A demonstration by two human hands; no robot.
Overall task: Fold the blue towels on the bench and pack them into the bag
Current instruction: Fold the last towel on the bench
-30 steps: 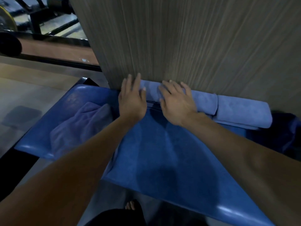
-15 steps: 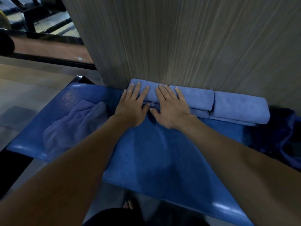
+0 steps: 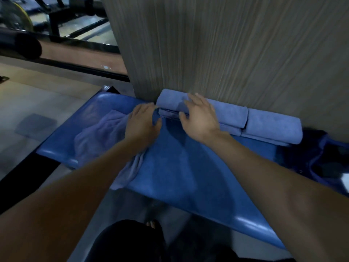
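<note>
- The worktop (image 3: 188, 176) is a long padded bench in glossy blue, running from the left foreground off to the right, with light glinting on its near edge.
- Behind it stands a wall (image 3: 226, 53) of grey-brown panelling with fine vertical grain; the folded towels lie right against its foot.
- A folded towel (image 3: 230, 112) sits at the back of the worktop, on top of another folded layer, and a second folded towel (image 3: 272, 125) lies just beside it to the right, touching it.
- An unfolded, paler towel (image 3: 102, 135) lies crumpled on the left part of the worktop, one corner hanging over the near edge.
- The left hand (image 3: 141, 123) rests at the left end of the folded stack, over the edge of the crumpled towel; whether its grip is closed on cloth I cannot tell.
- The right hand (image 3: 200, 118) lies on the stacked towel, fingers spread and fairly straight, thumb at the front edge, grip apart.
- A dark blue bag (image 3: 324, 159) sits at the right end of the worktop.
- To the left is a pale floor (image 3: 28, 103), and beyond it dark metal gym frames (image 3: 56, 21).
</note>
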